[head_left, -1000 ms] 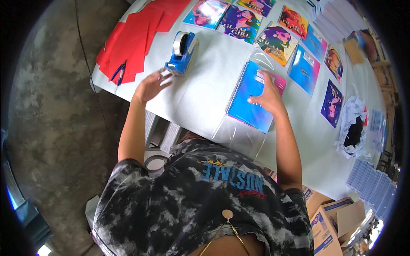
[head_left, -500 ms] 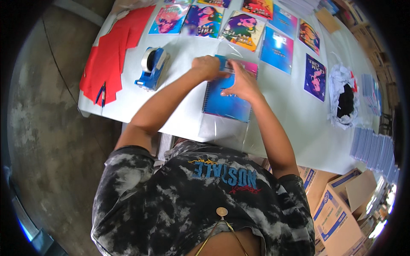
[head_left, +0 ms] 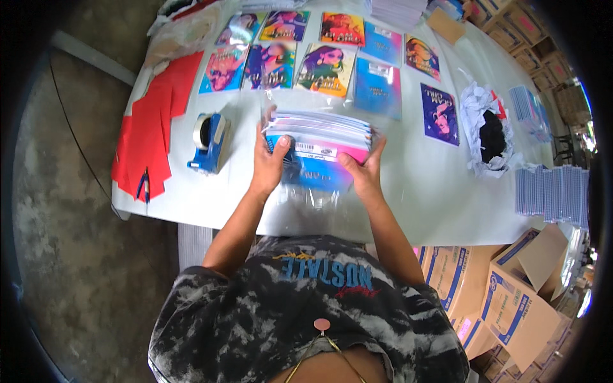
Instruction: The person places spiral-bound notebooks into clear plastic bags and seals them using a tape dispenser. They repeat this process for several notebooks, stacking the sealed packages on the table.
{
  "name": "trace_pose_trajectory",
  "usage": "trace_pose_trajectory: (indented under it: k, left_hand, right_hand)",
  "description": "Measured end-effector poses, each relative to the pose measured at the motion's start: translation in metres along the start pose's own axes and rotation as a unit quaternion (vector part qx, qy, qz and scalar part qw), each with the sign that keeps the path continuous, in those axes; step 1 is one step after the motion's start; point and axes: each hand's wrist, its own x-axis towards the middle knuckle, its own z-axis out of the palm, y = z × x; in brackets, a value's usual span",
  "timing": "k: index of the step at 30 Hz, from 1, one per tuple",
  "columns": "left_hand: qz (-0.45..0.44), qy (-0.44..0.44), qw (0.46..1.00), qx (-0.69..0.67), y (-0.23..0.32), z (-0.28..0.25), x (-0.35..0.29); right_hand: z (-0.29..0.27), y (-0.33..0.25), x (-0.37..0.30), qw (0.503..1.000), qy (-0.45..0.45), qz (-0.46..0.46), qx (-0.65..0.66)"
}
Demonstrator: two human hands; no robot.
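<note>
Your left hand (head_left: 272,165) and right hand (head_left: 364,173) grip a thick stack of blue-and-pink notebooks (head_left: 319,173) by its ends, thumbs in front, over the white table (head_left: 415,198).
Clear, crinkled plastic film (head_left: 310,198) surrounds it; uneven thumb pressure could let the slick covers slide apart. A blue plastic tape dispenser (head_left: 205,153) stands left; glossy, multicoloured illustrated covers (head_left: 324,69) lie beyond.
</note>
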Motion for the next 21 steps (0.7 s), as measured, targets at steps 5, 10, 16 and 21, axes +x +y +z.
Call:
trace_pose_trajectory:
  k: [5, 10, 16, 21]
  left_hand:
    - [0.015, -0.038, 0.999, -0.002, 0.013, -0.010, 0.003]
    - [0.036, -0.023, 0.994, 0.096, 0.019, -0.018, 0.016]
    - [0.195, 0.076, 0.973, 0.095, 0.090, -0.038, 0.048]
    - [0.099, 0.022, 0.992, 0.070, 0.028, -0.029, 0.004]
  right_hand:
    - [0.008, -0.008, 0.010, 0.995, -0.031, -0.096, -0.016]
    - [0.018, 0.000, 0.012, 0.996, 0.030, -0.031, -0.077]
    - [0.019, -0.002, 0.018, 0.996, 0.036, -0.032, -0.076]
    - [0.034, -0.011, 0.017, 0.991, 0.101, 0.007, -0.083]
